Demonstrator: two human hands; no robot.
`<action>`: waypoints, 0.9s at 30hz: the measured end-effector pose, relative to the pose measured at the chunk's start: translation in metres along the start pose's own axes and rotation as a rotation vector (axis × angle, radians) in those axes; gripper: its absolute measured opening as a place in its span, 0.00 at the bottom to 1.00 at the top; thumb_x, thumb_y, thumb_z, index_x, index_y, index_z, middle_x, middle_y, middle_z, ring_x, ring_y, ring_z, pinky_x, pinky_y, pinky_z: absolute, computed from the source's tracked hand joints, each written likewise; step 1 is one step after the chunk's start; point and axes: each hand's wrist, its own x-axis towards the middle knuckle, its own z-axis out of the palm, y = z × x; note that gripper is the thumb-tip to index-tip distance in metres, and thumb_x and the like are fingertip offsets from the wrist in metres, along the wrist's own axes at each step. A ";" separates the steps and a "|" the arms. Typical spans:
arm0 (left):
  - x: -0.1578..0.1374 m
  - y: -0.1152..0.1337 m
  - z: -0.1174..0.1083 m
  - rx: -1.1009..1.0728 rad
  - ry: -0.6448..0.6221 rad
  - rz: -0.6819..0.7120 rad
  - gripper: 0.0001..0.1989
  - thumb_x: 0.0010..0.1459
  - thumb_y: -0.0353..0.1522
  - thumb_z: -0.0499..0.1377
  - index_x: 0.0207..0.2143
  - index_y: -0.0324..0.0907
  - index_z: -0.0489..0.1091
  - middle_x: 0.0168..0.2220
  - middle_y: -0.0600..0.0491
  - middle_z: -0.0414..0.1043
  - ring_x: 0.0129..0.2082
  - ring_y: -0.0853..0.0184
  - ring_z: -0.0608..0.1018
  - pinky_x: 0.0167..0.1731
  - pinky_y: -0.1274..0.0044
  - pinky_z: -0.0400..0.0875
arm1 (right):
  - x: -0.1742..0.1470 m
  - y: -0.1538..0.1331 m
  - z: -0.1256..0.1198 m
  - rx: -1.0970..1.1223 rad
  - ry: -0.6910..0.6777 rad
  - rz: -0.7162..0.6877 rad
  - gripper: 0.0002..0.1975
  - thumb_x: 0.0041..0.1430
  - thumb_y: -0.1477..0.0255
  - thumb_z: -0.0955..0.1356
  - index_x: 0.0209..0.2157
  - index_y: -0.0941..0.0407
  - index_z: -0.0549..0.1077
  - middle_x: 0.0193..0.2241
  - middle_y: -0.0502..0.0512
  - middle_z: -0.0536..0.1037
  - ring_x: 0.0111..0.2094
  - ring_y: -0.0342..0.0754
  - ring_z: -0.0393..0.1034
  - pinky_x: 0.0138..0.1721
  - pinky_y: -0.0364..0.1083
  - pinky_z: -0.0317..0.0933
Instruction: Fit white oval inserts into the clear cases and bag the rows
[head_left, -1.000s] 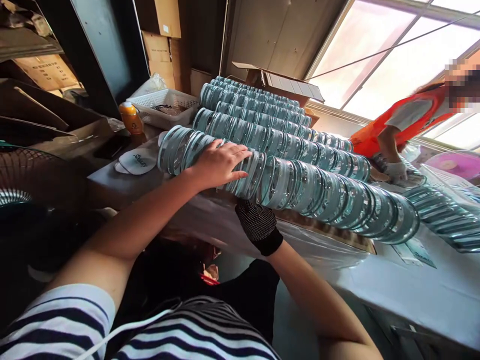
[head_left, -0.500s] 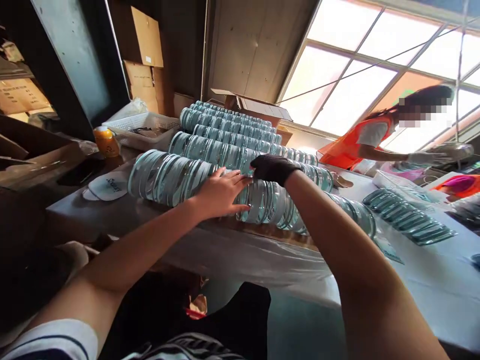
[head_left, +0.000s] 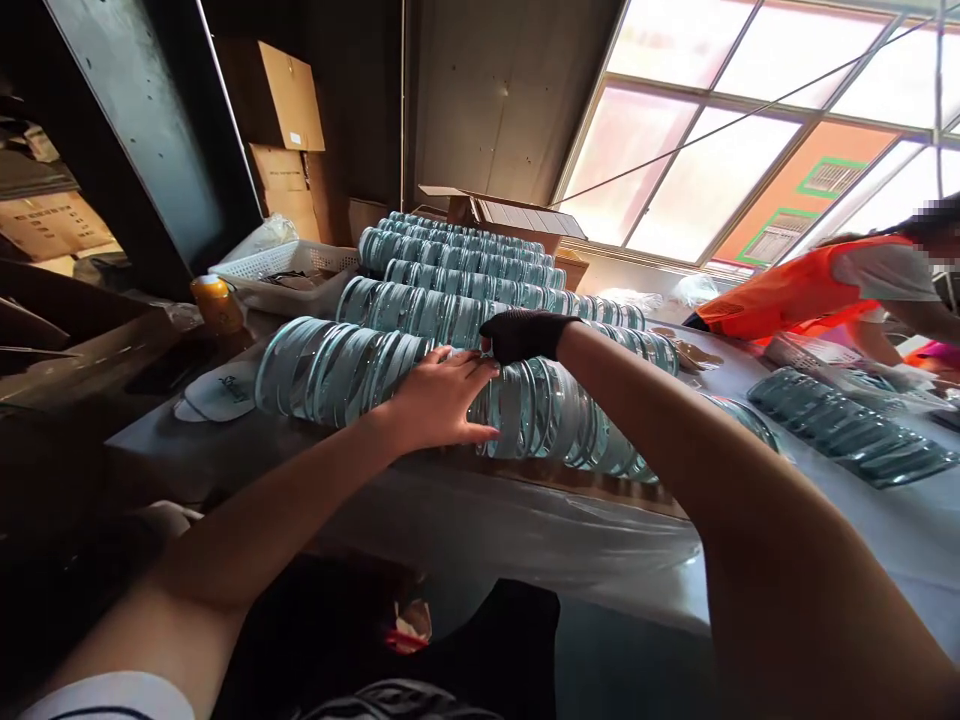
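Note:
Rows of round glass discs, resembling pot lids, stand on edge across the table. My left hand (head_left: 442,400), bare, lies over the front row (head_left: 341,365) with its fingers stretched out and its thumb apart. Right beside it, my right hand (head_left: 525,335) wears a dark glove and has its fingers curled down on top of the same row. What those gloved fingers grip is hidden. Behind my hands runs a second row of glass discs (head_left: 405,305), with further rows at the back.
A white basket (head_left: 281,265) and an orange-yellow container (head_left: 216,303) stand at the left, near white oval pieces (head_left: 217,395). More glass pieces (head_left: 855,425) lie at the right. An open carton (head_left: 517,220) stands behind the rows. A person in an orange vest (head_left: 810,290) leans at the far right.
My gloved right hand has shifted slightly left, closer to my left hand. The left hand stays on the front row. At the right, the other person has bent lower and moved rightward in view.

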 end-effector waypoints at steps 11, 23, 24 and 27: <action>-0.001 -0.004 -0.001 -0.060 -0.029 -0.013 0.34 0.60 0.46 0.65 0.64 0.44 0.62 0.65 0.45 0.68 0.69 0.52 0.64 0.69 0.54 0.52 | -0.011 0.003 -0.001 0.176 0.031 0.036 0.07 0.50 0.81 0.68 0.30 0.63 0.80 0.24 0.51 0.78 0.29 0.42 0.68 0.35 0.42 0.60; 0.001 -0.001 -0.005 0.014 -0.092 -0.030 0.35 0.62 0.51 0.61 0.65 0.44 0.61 0.68 0.46 0.63 0.70 0.53 0.63 0.69 0.55 0.52 | -0.121 -0.092 0.067 0.124 0.458 0.163 0.16 0.65 0.73 0.62 0.45 0.58 0.80 0.41 0.62 0.82 0.38 0.52 0.76 0.35 0.45 0.60; 0.001 -0.002 -0.006 0.019 -0.096 -0.029 0.35 0.63 0.51 0.61 0.65 0.45 0.61 0.68 0.46 0.63 0.69 0.53 0.63 0.69 0.56 0.52 | -0.124 -0.107 0.085 0.112 0.420 0.181 0.18 0.68 0.72 0.60 0.47 0.57 0.80 0.43 0.63 0.82 0.38 0.53 0.76 0.34 0.45 0.61; 0.001 -0.003 -0.007 0.034 -0.106 -0.019 0.33 0.64 0.48 0.61 0.66 0.45 0.60 0.69 0.46 0.63 0.70 0.54 0.63 0.69 0.58 0.52 | -0.124 -0.142 0.139 0.140 0.301 0.216 0.23 0.71 0.72 0.56 0.52 0.52 0.79 0.48 0.63 0.81 0.43 0.55 0.77 0.38 0.48 0.65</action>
